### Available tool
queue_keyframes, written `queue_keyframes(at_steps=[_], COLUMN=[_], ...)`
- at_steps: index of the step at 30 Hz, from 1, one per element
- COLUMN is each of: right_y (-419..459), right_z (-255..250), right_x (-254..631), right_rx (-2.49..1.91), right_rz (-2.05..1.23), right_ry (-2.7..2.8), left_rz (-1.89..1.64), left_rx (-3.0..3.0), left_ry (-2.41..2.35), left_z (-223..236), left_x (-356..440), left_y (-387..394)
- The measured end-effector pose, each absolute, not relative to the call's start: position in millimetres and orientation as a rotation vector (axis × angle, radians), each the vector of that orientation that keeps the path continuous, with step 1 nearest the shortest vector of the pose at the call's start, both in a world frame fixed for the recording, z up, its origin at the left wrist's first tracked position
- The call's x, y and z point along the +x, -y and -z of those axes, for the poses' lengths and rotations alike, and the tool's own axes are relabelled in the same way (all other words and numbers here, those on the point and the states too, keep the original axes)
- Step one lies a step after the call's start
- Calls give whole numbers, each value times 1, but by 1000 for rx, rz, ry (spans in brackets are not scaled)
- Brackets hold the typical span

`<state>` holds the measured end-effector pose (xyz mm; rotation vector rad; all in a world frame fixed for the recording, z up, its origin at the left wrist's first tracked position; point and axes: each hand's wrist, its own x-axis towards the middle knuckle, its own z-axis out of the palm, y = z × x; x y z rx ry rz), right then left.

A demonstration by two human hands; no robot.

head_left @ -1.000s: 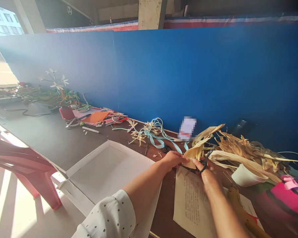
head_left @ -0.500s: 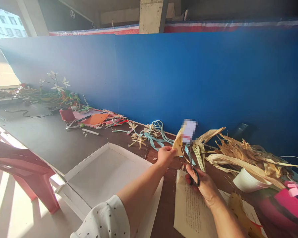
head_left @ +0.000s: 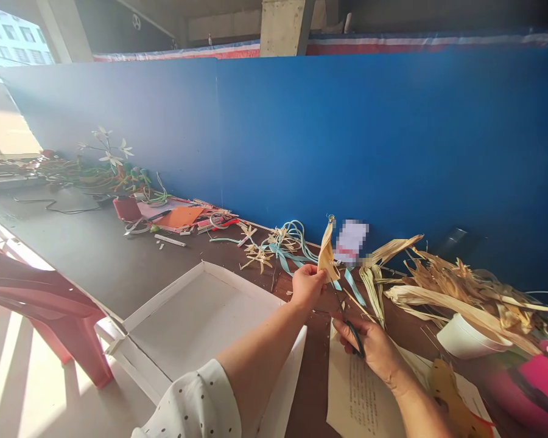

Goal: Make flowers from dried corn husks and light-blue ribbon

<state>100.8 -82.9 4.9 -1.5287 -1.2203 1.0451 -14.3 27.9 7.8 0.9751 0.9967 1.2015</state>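
My left hand (head_left: 309,286) pinches a pale yellow piece of corn husk (head_left: 327,254) by its lower end, with the husk standing upright above the fingers. Black-handled scissors (head_left: 357,339) are in my right hand (head_left: 373,348), their blades pointing up and left toward the bottom of the husk. Whether the blades touch the husk, I cannot tell. Beneath my right hand lies a printed sheet of paper (head_left: 354,401). More dried husks (head_left: 461,283) are heaped to the right, one long strip crossing a white cup (head_left: 470,337) that lies tilted.
A shallow white box (head_left: 187,316) sits left of my forearm. Behind my hands lie light-blue ribbon (head_left: 283,258) and star-shaped husk flowers (head_left: 258,258). Farther left are orange paper (head_left: 180,217) and scraps. A blue partition (head_left: 369,140) backs the table; a red plastic chair (head_left: 41,304) stands left.
My left hand has moved left with the husk piece, away from the husk pile, and raised it upright. My right hand has drawn lower with the scissors, whose blades now point up toward the husk.
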Motion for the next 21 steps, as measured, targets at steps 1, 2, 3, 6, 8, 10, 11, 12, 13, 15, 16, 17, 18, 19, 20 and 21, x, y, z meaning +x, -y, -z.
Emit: queue_keyframes(at_steps=[1,2,3,6,8,10,11,12,13,15,16,17,18,19,20,21], right_y=[83,83,83,82,82,82,82,82,82,82,82,83,83,83,83,83], right_z=[-6,-6,-7,-8,-9,-9,-10,-10,-11,-12,-12,-12,-12,-11,-11,-10], right_x=[101,102,103,106,107,106,106,105,105,104,104,104,104,105,105,105], right_rx=[-1533,-1545,-1559,-1583,-1597,-1622,-1634,-1641,-1640,-1628,-1622,-1616,-1611,-1610,-1611,-1611], right_rz=[-1065,-1094,-1118,-1052,-1039,-1034,-1032,-1030,-1028,-1026,-1029,-1035,-1041,-1045,-1042,-1033], right_ry=[1232,1237,1234,1179,1150,1122,1109,1098,1090,1085,1089,1095,1105,1116,1125,1131], left_rz=[-1197,-1192,-1187,-1163,-1152,-1151,-1151,-1151,-1148,-1141,-1136,-1132,-1129,-1126,-1123,-1122], left_rx=[987,1001,1017,1053,1062,1065,1063,1059,1049,1016,994,973,953,935,922,912], left_ry=[-986,-971,-957,-940,-939,-932,-926,-917,-905,-879,-866,-854,-842,-830,-818,-806], left_z=[-7,-6,-5,-3,-3,-2,-2,-2,-2,-3,-4,-5,-6,-7,-7,-8], left_x=[-13,-12,-11,-9,-8,-8,-8,-8,-8,-8,-8,-8,-8,-8,-8,-8], left_y=[-27,-26,-25,-21,-18,-17,-16,-16,-16,-15,-15,-14,-13,-13,-12,-12])
